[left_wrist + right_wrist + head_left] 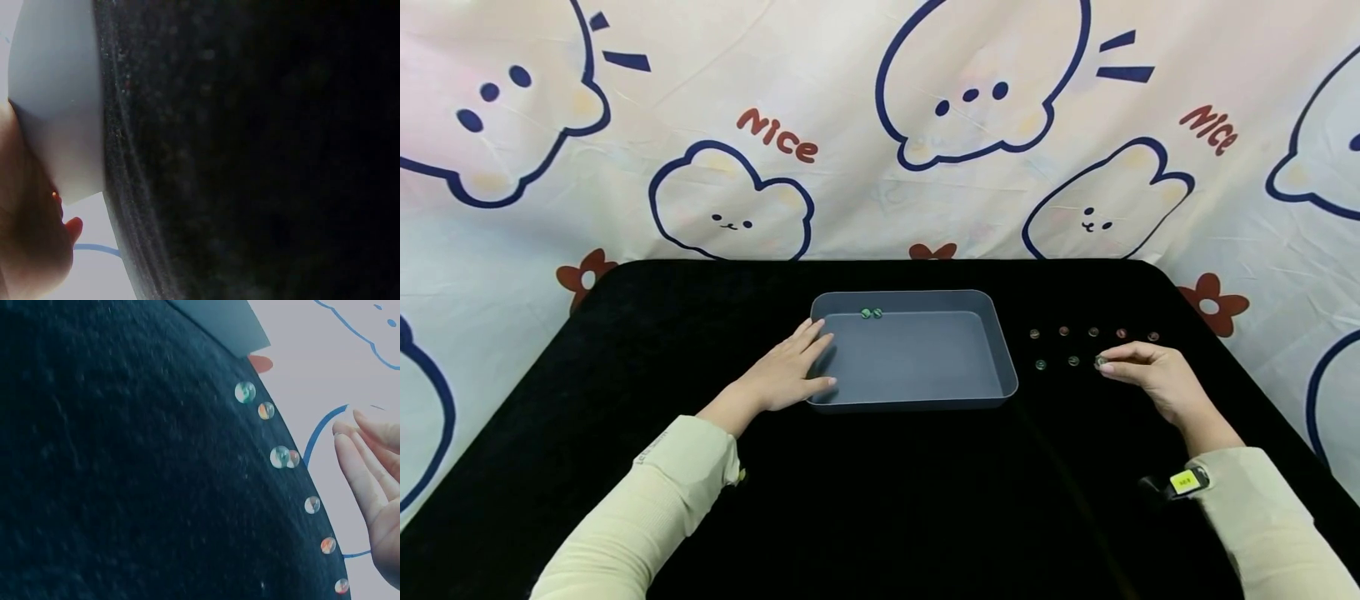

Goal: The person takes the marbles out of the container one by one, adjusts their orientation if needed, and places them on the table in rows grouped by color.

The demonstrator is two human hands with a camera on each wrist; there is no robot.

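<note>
My right hand [1157, 379] pinches a small glass marble [1101, 362] between thumb and fingertips, at the right end of the nearer row of marbles. In the right wrist view the right hand [381, 481] is raised above the cloth, its fingertips together. My left hand [782, 371] rests with spread fingers on the left rim of a grey rectangular tray [917, 400]. Two green marbles [867, 313] lie side by side at the tray's back left. Left wrist view: the left hand [31, 225] is beside the tray's outer wall [62, 94].
Right of the tray, a far row of several marbles [1093, 332] lies on the black cloth [910, 500], with two greenish marbles [1041, 365] nearer me. Behind the table hangs a white curtain [850, 208] with cartoon prints.
</note>
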